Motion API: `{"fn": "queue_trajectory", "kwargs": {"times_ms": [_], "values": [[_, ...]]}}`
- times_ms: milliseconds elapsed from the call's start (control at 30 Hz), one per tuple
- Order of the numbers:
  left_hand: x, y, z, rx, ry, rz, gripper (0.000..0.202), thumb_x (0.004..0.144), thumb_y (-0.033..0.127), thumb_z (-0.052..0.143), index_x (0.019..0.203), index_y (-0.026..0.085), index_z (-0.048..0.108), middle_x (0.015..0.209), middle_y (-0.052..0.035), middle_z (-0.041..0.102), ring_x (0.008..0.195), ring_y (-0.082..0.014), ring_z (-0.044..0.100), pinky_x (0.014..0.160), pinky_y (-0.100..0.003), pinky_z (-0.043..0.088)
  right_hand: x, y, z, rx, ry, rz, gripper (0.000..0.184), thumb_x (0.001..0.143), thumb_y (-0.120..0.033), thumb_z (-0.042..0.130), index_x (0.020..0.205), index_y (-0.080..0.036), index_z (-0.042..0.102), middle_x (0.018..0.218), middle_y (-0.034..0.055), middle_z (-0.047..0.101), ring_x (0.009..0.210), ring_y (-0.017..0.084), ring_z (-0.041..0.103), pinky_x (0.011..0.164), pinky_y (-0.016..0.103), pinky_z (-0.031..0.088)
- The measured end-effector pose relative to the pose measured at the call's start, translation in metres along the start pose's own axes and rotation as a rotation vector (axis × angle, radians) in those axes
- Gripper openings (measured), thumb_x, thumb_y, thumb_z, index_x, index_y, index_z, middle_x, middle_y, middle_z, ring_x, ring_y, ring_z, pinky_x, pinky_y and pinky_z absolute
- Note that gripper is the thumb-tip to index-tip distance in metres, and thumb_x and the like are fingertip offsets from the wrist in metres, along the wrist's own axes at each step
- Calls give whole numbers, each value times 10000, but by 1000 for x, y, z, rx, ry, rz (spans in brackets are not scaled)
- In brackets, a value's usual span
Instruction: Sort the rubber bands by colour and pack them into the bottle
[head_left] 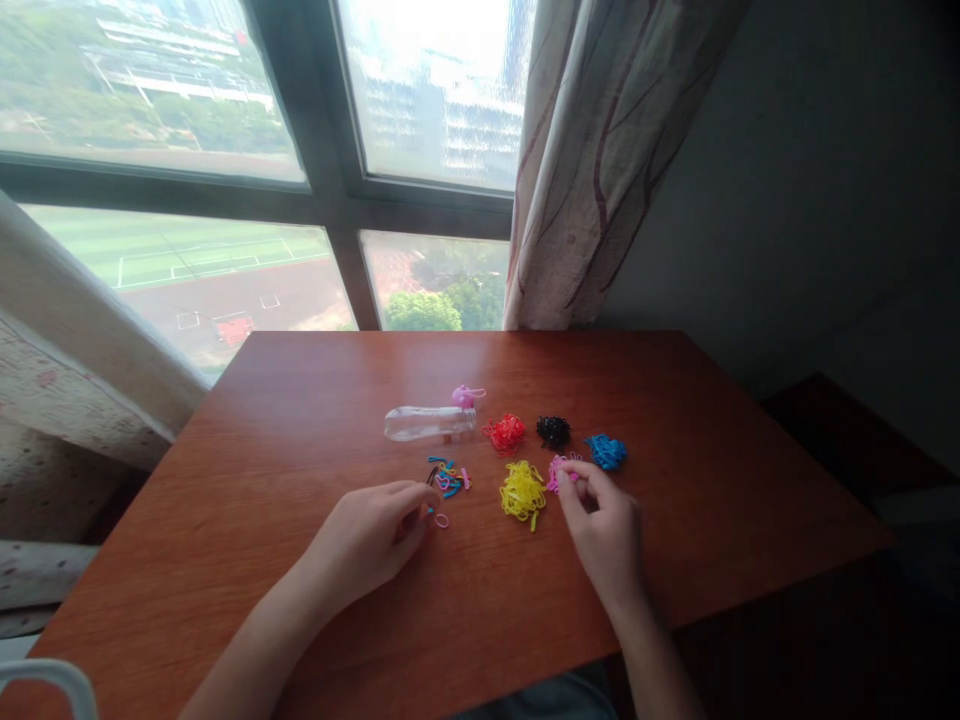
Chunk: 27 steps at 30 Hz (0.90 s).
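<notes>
Small rubber bands lie sorted by colour on a brown wooden table [300, 600]: a red pile [505, 433], a black pile [553, 431], a blue pile [606, 451], a yellow pile [523, 492] and a pink pile [559, 468]. A mixed, unsorted cluster [448, 478] lies to the left. My right hand [600, 525] pinches a pink band at the pink pile. My left hand [371, 535] rests curled beside the mixed cluster, fingertips pinched near a loose pink band [442, 520]; whether it holds one is unclear.
A clear plastic bottle [429, 423] lies on its side behind the piles, with a pink cap [465, 396] beside it. A window and a curtain [600, 160] stand behind the table. A white rim [45, 680] shows at the bottom left.
</notes>
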<state>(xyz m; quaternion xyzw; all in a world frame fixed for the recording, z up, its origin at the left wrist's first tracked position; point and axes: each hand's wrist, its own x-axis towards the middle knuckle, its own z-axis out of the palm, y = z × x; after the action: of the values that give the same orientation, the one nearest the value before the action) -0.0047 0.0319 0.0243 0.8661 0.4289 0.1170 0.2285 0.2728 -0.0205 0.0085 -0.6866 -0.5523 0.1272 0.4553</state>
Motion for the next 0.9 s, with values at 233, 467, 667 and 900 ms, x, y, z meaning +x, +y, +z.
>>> {"fn": "queue_trajectory", "kwargs": {"times_ms": [233,467,667,900], "values": [[3,1,4,60,-48,12,196,926,261,471,996,255,654,892,-7,725,764,-167,675,651,-234,424,-46,-38,42,87,-263,-152,181,934,-233,493,891,-208,667,671,-14,631,589,125,584,596,206,413],[4,4,7,64,-77,15,233,954,272,435,965,243,666,901,-27,716,799,-179,684,688,-245,450,-60,-40,53,14,-333,-231,150,915,-188,499,904,-209,647,696,-7,637,646,141,600,635,227,373],[6,8,8,10,-33,10,204,935,247,472,976,235,672,890,-21,718,776,-168,670,683,-242,448,-60,-39,50,19,-348,-214,147,913,-185,490,904,-212,634,681,-15,612,640,141,577,629,241,334],[39,37,2,-19,34,122,143,902,235,525,883,216,665,775,0,690,656,-124,607,590,-211,405,-65,-41,50,-65,-392,-270,155,897,-171,475,797,-215,583,686,-8,626,649,142,582,602,267,267]]}}
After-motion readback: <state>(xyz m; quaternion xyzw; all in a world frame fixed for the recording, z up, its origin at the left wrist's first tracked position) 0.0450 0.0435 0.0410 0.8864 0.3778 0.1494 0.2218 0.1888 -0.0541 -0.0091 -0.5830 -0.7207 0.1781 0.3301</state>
